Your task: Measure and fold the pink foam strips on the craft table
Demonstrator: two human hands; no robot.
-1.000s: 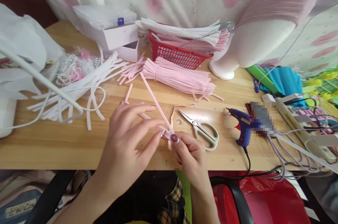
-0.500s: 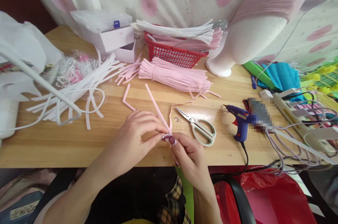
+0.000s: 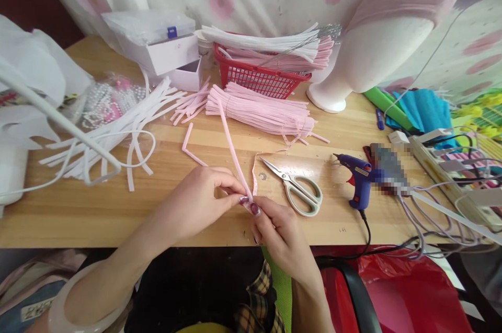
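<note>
- Left hand: thumb and forefinger pinched together at the lower end of the pink stem, its tips meeting those of the other hand.
- Right hand: thumb pressed against the curled forefinger, gripping the same lower end; remaining fingers folded under.
- Pink stem: one, fuzzy, slender; lower end between the fingertips of both hands, the rest slanting up and away to the left of them, its tip overlapping the pink bundle in view.
- Bent pink stem: one, angled, lying just beyond the left fingers.
- Measuring tape: pale pink, narrow, running from the fingertips toward the bundle; whether the fingers grip it cannot be told.
- Scissors: one pair, pale handles, lying near the right fingers, to their right.
- Glue gun: blue, well apart from the fingers, right of the scissors.
- Pink bundle: many stems, tied, lying beyond the fingers.
- Red basket: filled with white and pink stems, farther beyond the fingers, behind the bundle.
- White strips: loose pile, beyond and left of the left fingers.
- Wooden table: under all the listed goods, below the fingers.
</note>
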